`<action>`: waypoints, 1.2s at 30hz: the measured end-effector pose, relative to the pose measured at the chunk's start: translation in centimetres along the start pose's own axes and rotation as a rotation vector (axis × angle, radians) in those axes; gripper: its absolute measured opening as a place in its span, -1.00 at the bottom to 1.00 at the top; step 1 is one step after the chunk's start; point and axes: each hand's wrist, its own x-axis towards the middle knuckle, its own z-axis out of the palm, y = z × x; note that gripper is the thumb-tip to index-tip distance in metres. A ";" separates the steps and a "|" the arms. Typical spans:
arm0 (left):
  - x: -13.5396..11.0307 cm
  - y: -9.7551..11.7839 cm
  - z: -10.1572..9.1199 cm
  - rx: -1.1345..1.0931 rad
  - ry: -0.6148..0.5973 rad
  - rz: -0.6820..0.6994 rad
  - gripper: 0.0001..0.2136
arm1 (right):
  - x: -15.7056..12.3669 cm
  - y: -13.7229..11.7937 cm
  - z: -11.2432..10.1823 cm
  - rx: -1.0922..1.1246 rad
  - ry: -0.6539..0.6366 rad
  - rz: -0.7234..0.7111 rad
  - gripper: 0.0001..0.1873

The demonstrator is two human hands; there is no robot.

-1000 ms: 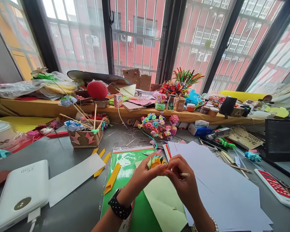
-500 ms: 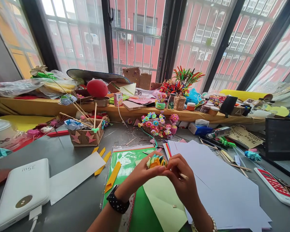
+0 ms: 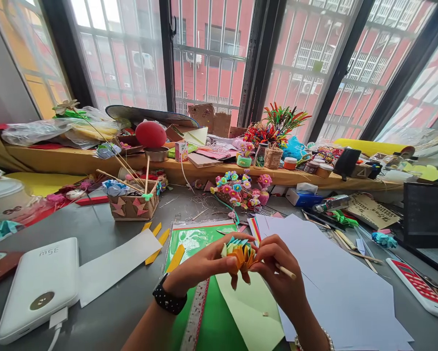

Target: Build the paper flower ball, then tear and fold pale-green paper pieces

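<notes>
Passing room lies between power bank and basket, whose sticks obstruct.

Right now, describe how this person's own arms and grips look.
The left grip and right grip wear no gloves, and no sleeve shows. A wide black wristband with small white dots circles the left wrist; a bracelet of pale, round beads circles the right.
</notes>
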 end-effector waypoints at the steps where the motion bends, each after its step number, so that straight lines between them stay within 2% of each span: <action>1: 0.1 0.0 0.1 0.003 0.015 -0.008 -0.53 | 0.0 -0.1 0.0 -0.002 0.001 -0.005 -0.88; 9: 0.8 -0.7 0.9 0.049 0.123 -0.006 -0.66 | -0.3 -0.4 0.2 -0.072 0.052 -0.084 -0.90; 15: 1.1 -1.1 1.3 0.051 0.175 0.023 -0.68 | -0.5 -0.3 0.3 -0.102 0.073 -0.055 -0.89; 20: 1.1 -0.9 1.2 0.047 0.164 0.033 -0.71 | -0.2 -0.7 0.5 -0.162 0.101 -0.119 -0.88; 23: 0.8 -0.4 0.8 0.043 0.126 -0.008 -0.69 | -0.1 -0.9 0.7 -0.179 0.066 -0.127 -0.84; 26: 0.5 -0.1 0.3 0.069 0.154 0.003 -0.69 | -0.3 -0.7 0.7 -0.180 0.039 -0.095 -0.76; 29: 0.4 -0.3 -0.2 0.030 0.216 0.017 -0.67 | -0.4 -0.4 0.4 -0.137 0.098 -0.024 -0.44; 30: 0.5 -0.4 -0.3 -0.008 0.234 0.026 -0.65 | -0.4 -0.3 0.2 -0.127 0.122 -0.001 -0.38; 33: 0.6 -0.6 -0.6 -0.120 0.282 0.068 -0.68 | -0.3 -0.1 -0.4 -0.140 0.119 0.024 -0.52; 36: 0.7 -0.6 -0.7 -0.164 0.296 0.053 -0.76 | -0.1 0.0 -0.8 -0.142 0.014 0.006 -0.73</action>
